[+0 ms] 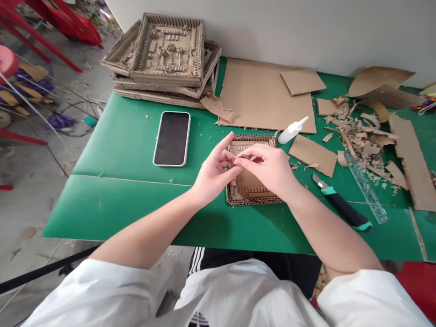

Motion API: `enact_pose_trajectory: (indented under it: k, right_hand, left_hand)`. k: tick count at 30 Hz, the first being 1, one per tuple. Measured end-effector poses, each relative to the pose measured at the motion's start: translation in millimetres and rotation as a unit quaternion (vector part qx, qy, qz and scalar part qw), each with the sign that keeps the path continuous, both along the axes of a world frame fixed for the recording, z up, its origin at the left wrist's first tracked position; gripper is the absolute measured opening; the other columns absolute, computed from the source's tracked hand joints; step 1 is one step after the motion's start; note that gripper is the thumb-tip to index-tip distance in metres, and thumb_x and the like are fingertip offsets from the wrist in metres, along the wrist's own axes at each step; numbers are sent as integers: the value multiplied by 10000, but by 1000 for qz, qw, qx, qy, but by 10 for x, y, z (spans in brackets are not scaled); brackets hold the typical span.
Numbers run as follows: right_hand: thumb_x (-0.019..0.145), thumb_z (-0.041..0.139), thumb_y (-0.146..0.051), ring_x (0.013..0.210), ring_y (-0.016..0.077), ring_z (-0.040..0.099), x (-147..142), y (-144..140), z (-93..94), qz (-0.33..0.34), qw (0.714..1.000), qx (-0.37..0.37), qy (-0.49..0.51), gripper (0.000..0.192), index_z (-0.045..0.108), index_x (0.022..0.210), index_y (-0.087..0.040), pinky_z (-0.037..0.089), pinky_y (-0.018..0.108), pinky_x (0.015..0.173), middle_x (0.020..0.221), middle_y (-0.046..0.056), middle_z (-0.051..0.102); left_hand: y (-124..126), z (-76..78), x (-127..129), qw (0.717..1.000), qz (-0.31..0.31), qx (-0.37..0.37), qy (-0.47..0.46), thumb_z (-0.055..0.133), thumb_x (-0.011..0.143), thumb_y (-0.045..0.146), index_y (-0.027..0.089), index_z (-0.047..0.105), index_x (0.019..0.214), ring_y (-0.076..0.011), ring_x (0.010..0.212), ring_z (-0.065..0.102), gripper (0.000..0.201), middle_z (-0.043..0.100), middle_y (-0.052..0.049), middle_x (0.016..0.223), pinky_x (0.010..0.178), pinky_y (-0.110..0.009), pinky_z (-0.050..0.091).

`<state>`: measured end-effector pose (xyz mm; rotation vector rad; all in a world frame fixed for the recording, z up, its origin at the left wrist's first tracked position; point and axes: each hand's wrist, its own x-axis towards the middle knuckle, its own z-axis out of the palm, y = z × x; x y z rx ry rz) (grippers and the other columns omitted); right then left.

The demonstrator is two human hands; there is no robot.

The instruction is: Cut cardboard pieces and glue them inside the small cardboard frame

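Note:
Both hands meet above a small cardboard tray [255,200] with corrugated walls and strips glued inside. My right hand [272,165] pinches a small cardboard piece [242,157], mostly covered by the fingers. My left hand [218,170] closes its thumb and bent fingers at the same spot, its index finger stretched out; it seems to share the grip on that piece. Just right of the tray, a white glue bottle [289,133] lies tilted with its nozzle up and right. A utility knife [342,202] with its blade showing lies to the right of my right hand.
A phone [172,138] lies on the green table [119,204]. Finished-looking cardboard trays [166,81] are stacked at the back left. Cardboard sheets [262,95], scraps [368,136] and a clear ruler [368,190] occupy the back and right. Red stools [41,27] stand left.

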<state>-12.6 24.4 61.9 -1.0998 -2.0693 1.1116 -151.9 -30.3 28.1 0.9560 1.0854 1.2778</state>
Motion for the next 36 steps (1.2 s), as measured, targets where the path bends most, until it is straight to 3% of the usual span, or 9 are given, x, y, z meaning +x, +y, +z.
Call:
enact_pose_trajectory:
  k: [4, 7, 10, 13, 16, 19, 21, 29, 36]
  right_hand:
    - [810, 577, -411, 684, 119, 574, 134, 185, 32, 7, 998, -55, 11, 235, 630, 786, -183, 447, 272, 666, 749, 4, 641]
    - [835, 535, -407, 687, 124, 575, 235, 359, 99, 87, 988, -114, -59, 229, 601, 794, -191, 429, 271, 652, 739, 6, 632]
    - [857, 489, -409, 664, 122, 562, 238, 493, 101, 163, 968, -131, -142, 238, 571, 765, -206, 393, 266, 619, 723, -2, 627]
    - [865, 464, -390, 630, 118, 530, 171, 567, 29, 188, 960, -99, -184, 241, 538, 729, -205, 350, 265, 601, 698, -9, 611]
    - [863, 465, -375, 634, 123, 521, 109, 604, -52, 197, 957, -81, -198, 231, 526, 721, -203, 332, 266, 611, 690, -8, 609]
    - [866, 466, -362, 631, 121, 516, 73, 617, -92, 205, 954, -77, -204, 225, 521, 716, -204, 321, 264, 617, 684, -10, 616]
    - [869, 465, -346, 622, 119, 515, 56, 615, -101, 210, 953, -77, -206, 219, 514, 711, -204, 316, 262, 612, 675, -13, 618]
    - [877, 464, -343, 626, 122, 513, 19, 597, -118, 208, 953, -69, -209, 214, 520, 723, -205, 304, 255, 612, 661, -17, 611]
    - [873, 476, -343, 633, 119, 488, 2, 578, -133, 200, 952, -49, -225, 206, 539, 734, -205, 282, 257, 620, 687, -14, 599]
  left_hand:
    - [14, -14, -70, 998, 0, 30, 53, 641, 777, 298, 265, 391, 1357, -113, 715, 555, 632, 582, -2, 815, 671, -239, 500]
    - [49, -6, -158, 982, 67, 73, 161, 522, 853, 341, 202, 577, 1167, -134, 798, 574, 348, 618, -28, 840, 781, -270, 472]
    - [71, 16, -214, 956, 83, 102, 264, 471, 875, 324, 182, 652, 982, -146, 813, 589, 254, 648, -46, 884, 777, -286, 457]
    - [50, 10, -231, 916, 23, 171, 362, 442, 869, 265, 189, 680, 868, -156, 750, 581, 249, 659, -52, 803, 724, -304, 442]
    - [1, -55, -258, 851, -69, 274, 444, 467, 821, 234, 209, 700, 762, -157, 626, 512, 241, 602, -40, 616, 643, -323, 386]
    - [-39, -139, -312, 786, -137, 360, 483, 498, 771, 228, 226, 704, 784, -152, 566, 448, 207, 548, -17, 532, 619, -338, 322]
    - [-46, -170, -342, 766, -161, 390, 485, 505, 753, 231, 227, 699, 814, -151, 563, 437, 203, 540, -9, 526, 640, -348, 317]
    - [-15, -134, -337, 742, -231, 360, 516, 519, 761, 324, 239, 697, 808, -154, 562, 423, 203, 502, -9, 525, 654, -349, 306]
    - [-19, -152, -331, 771, -234, 351, 476, 554, 754, 300, 240, 684, 768, -149, 566, 405, 143, 479, -1, 536, 659, -350, 290]
